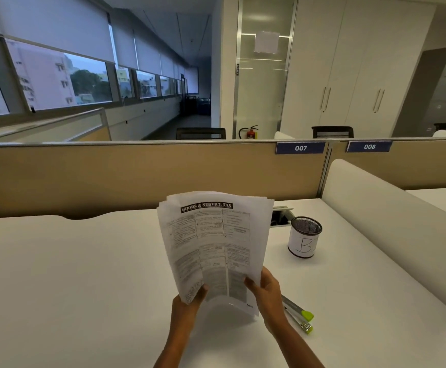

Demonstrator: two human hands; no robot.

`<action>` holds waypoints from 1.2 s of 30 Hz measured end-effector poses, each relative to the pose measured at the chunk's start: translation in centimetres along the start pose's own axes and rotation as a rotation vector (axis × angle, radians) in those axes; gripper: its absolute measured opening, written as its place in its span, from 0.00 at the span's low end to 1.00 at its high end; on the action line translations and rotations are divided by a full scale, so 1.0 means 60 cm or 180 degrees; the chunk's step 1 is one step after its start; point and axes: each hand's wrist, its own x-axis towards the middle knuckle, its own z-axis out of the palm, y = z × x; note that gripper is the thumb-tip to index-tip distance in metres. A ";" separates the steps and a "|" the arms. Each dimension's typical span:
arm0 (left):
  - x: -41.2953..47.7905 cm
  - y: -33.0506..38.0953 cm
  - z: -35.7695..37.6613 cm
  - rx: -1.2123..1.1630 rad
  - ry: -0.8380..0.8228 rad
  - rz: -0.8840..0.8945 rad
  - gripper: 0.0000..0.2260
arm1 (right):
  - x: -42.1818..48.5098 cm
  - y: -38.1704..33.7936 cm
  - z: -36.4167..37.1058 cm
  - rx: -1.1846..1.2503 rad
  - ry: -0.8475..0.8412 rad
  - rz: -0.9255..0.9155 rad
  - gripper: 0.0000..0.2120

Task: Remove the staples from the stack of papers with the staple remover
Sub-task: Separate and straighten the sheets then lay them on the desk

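White stack of papers (213,245) is being pinched at its bottom edge by left grip (187,305) and right grip (267,293), upright over the table (83,261). Green-tipped staple remover (299,313), probably, is lying at four o'clock; mesh cup (305,240) at two.

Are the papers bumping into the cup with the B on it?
Apart. The head view shows a strip of bare white desk between the papers and the cup.
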 end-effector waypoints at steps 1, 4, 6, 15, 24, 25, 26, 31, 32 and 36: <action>-0.001 0.003 -0.002 -0.0011 0.0072 0.0029 0.09 | 0.003 0.000 -0.003 -0.0063 0.0116 -0.0012 0.13; -0.002 0.018 -0.014 -0.0068 0.0183 0.0362 0.05 | 0.008 -0.010 -0.014 -0.0143 0.0185 -0.0112 0.11; -0.002 0.045 -0.026 -0.0166 0.0207 0.0652 0.05 | 0.012 -0.020 -0.022 -0.0160 -0.0016 -0.0207 0.11; 0.011 0.190 -0.050 -0.0334 0.0070 0.1481 0.06 | 0.039 -0.113 -0.019 -0.0106 -0.0417 -0.0871 0.16; 0.003 0.199 -0.038 -0.0374 0.0101 0.1634 0.09 | 0.051 -0.184 0.003 -0.0708 -0.0277 -0.1153 0.18; 0.002 0.202 -0.036 -0.0328 0.0118 0.1665 0.08 | 0.053 -0.187 0.003 -0.0693 -0.0281 -0.1213 0.15; 0.001 0.206 -0.035 -0.0274 0.0133 0.1698 0.07 | 0.054 -0.190 0.004 -0.0615 -0.0283 -0.1248 0.11; 0.002 0.228 -0.043 0.0080 -0.0128 0.2144 0.30 | 0.049 -0.193 0.004 -0.0110 0.0018 -0.1157 0.15; 0.001 0.233 -0.045 0.0238 -0.0143 0.2269 0.35 | 0.049 -0.193 0.004 -0.0035 0.0028 -0.1113 0.16; -0.001 0.245 -0.052 0.0386 -0.0207 0.2579 0.36 | 0.051 -0.195 -0.001 0.0227 0.0046 -0.0927 0.13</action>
